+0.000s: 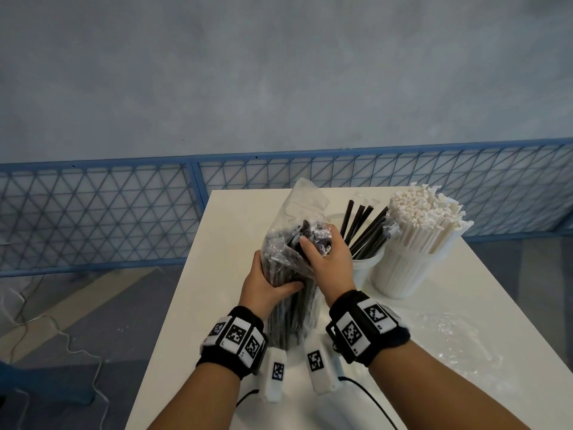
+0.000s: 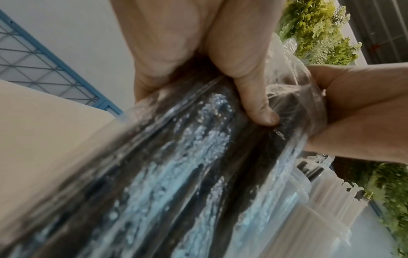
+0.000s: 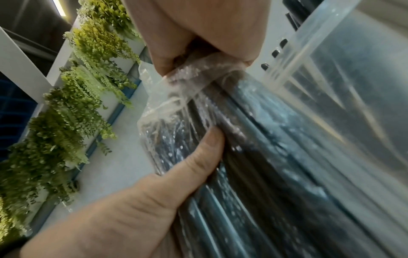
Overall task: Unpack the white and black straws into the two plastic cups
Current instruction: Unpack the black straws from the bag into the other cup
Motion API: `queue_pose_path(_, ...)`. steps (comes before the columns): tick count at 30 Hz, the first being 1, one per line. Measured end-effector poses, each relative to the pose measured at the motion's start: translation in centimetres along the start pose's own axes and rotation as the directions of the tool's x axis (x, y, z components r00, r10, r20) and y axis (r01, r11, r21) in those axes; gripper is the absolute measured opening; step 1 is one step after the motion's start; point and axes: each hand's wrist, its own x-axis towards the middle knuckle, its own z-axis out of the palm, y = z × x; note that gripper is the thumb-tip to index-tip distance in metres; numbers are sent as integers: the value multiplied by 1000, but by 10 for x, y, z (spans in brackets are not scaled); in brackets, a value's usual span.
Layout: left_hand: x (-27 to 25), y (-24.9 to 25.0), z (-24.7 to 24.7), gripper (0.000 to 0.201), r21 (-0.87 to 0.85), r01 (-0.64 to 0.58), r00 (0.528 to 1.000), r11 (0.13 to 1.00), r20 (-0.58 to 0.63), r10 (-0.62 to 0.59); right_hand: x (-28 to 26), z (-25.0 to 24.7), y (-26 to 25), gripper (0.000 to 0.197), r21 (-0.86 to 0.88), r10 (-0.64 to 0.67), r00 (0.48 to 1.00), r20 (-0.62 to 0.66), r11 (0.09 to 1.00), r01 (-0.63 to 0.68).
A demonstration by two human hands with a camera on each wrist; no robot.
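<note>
The left hand (image 1: 266, 285) grips the bag (image 1: 291, 243) of black straws (image 1: 288, 305) upright on the table (image 1: 465, 305), likely to steady it while the right hand (image 1: 328, 256) closes on the straw tops at its mouth to draw some out. The black-straw cup (image 1: 366, 268) stands just beside the bag, a short carry; the white straws (image 1: 428, 218) already fill the other cup (image 1: 400, 277).

Your right hand (image 3: 198, 34) grips the crinkled top of the clear bag of black straws (image 3: 253, 157), your left hand (image 3: 137, 200) clasps it lower, beside a clear cup (image 3: 342, 69).
</note>
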Motion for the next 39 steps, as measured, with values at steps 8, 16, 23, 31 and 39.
queue_pose_path(8, 3, -7, -4, 75, -19, -6, 999, 1000, -53, 5, 11, -10, -25, 37, 77, -15, 993, 118, 997, 6)
queue_pose_path(16, -1, -3, -4, 61, 4, -10, 999, 1000, -42, 10, -7, 1, 7, 41, -20, 155, 988, 8, 988, -155)
queue_pose_path(23, 0, -5, -3, 73, -16, 15, 999, 1000, -31, -15, 6, -1, -5, 39, 33, 169, 985, -39, 985, -168)
queue_pose_path(31, 0, -8, 4, 81, -33, 28, 1000, 999, -4, -28, 22, -16, -40, 30, 180, 122, 989, -79, 978, -106)
queue_pose_path(39, 2, -8, 3, 71, 6, 13, 1000, 1000, -16, -13, 0, -10, -13, 37, 53, 213, 977, -7, 976, -213)
